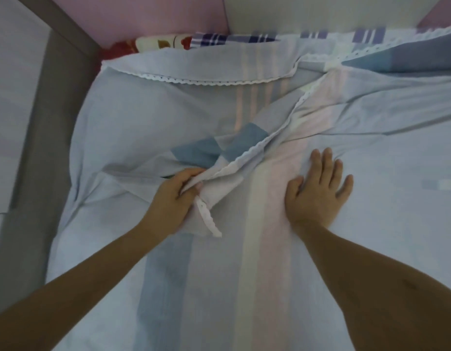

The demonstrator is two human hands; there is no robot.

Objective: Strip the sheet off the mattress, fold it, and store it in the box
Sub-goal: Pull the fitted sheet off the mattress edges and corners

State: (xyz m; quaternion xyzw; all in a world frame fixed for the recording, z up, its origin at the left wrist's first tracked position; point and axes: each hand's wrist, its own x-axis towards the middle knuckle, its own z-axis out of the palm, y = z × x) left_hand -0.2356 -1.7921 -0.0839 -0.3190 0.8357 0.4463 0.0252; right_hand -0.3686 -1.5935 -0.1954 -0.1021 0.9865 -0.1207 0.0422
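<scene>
A pale blue sheet point(148, 117) with pastel stripes and a white lace edge lies spread and rumpled over the bed. Its far edge is folded back toward me. My left hand point(172, 196) grips a bunched corner of the sheet, with the lace trim hanging below my fingers. My right hand point(318, 188) lies flat on the sheet, fingers spread, pressing on the pink stripe just right of the fold. No box is in view.
A grey bed frame rail point(49, 102) runs along the left side, with floor beyond it. A pink wall point(143, 16) stands behind the bed. A plaid cloth point(219, 39) and a red patterned fabric point(153, 43) lie at the head of the bed.
</scene>
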